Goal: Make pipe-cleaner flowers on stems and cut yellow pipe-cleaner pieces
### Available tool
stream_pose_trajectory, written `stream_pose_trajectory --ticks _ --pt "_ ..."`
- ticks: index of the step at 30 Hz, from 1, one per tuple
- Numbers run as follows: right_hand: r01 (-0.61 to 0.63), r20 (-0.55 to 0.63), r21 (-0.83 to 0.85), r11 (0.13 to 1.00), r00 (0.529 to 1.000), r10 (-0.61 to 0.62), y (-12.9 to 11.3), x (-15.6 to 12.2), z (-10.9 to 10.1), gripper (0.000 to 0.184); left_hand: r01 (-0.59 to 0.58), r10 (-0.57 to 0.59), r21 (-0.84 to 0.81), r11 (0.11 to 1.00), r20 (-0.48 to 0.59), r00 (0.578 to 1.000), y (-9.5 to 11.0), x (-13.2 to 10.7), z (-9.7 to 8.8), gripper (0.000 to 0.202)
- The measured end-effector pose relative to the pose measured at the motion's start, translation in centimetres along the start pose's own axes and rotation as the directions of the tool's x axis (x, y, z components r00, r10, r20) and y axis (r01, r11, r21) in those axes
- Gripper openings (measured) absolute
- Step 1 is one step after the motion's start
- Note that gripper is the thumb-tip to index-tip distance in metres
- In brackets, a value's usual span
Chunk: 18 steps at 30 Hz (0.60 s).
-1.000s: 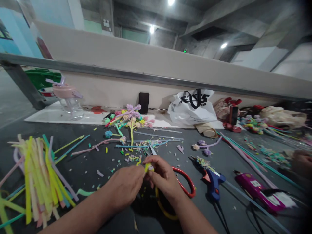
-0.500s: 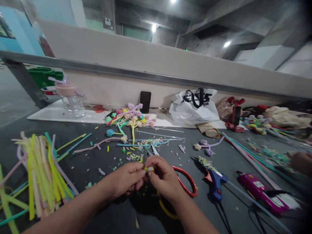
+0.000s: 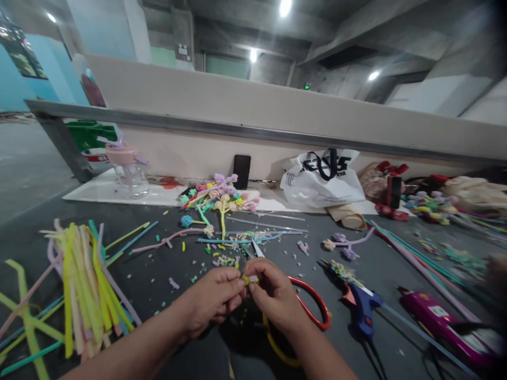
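My left hand (image 3: 216, 298) and my right hand (image 3: 277, 295) meet over the dark table, fingertips pinched together. Between them is a small yellow fuzzy piece with a pale bit (image 3: 251, 278), which looks like pipe cleaner; the fingers partly cover it. Beneath the right hand lies a pair of scissors (image 3: 325, 317), with a red loop, a yellow loop and blades pointing away. Just beyond the fingers are small cut pipe cleaner scraps (image 3: 227, 260). Farther back rests a heap of pipe cleaner flowers (image 3: 225, 190).
Pipe cleaner stems (image 3: 81, 285) are piled at left. To the right lie a blue glue gun (image 3: 362, 311) and a purple glue gun (image 3: 443, 322). A clear bottle (image 3: 132, 179), a phone (image 3: 241, 171) and a white bag (image 3: 317, 184) stand along the back. Another person's blurred hand (image 3: 497, 272) shows at far right.
The whole view has shifted, so most things appear farther right and slightly lower. Both hands keep their pinch on the yellow piece, with slight finger movement. The hand at far right has moved a little.
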State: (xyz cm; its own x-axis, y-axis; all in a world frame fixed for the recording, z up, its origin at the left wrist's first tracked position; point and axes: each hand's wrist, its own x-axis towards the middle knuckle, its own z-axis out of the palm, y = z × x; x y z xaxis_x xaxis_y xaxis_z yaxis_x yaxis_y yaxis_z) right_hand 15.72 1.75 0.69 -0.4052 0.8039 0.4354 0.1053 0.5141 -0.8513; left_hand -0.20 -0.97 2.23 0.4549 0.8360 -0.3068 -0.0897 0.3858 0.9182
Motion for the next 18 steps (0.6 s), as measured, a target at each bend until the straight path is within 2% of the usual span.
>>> stream_pose_trajectory --ticks 3,6,9,12,15,18 --pt "-0.019 -0.026 0.003 1.0 0.999 0.019 -0.2 0.0 0.1 0.017 -0.089 0.099 0.115 0.989 -0.089 0.991 -1.1 0.4 0.3 0.034" --pt "-0.005 -0.036 0.025 1.0 0.999 0.006 -0.3 0.0 0.3 0.024 -0.182 0.212 0.188 0.965 -0.159 0.964 -2.0 0.9 0.3 0.035" --pt "-0.039 -0.051 0.08 0.996 0.998 0.043 -0.3 -0.1 0.5 0.04 -0.176 0.203 0.144 0.974 -0.204 0.958 -2.1 1.1 -0.1 0.033" --pt "-0.162 -0.112 0.127 0.979 0.978 0.176 -0.3 -0.2 0.7 0.047 -0.146 0.156 0.055 0.988 -0.283 0.946 -1.5 1.1 -0.9 0.033" --pt "-0.219 -0.214 0.009 0.976 0.953 0.216 -0.7 -0.1 0.9 0.044 -0.177 0.181 0.043 0.983 -0.352 0.918 -1.0 0.9 -1.6 0.032" --pt "-0.206 -0.243 -0.177 0.963 0.957 0.16 -1.6 0.1 0.9 0.045 -0.202 0.238 0.142 0.969 -0.327 0.915 -1.1 0.8 -1.7 0.03"
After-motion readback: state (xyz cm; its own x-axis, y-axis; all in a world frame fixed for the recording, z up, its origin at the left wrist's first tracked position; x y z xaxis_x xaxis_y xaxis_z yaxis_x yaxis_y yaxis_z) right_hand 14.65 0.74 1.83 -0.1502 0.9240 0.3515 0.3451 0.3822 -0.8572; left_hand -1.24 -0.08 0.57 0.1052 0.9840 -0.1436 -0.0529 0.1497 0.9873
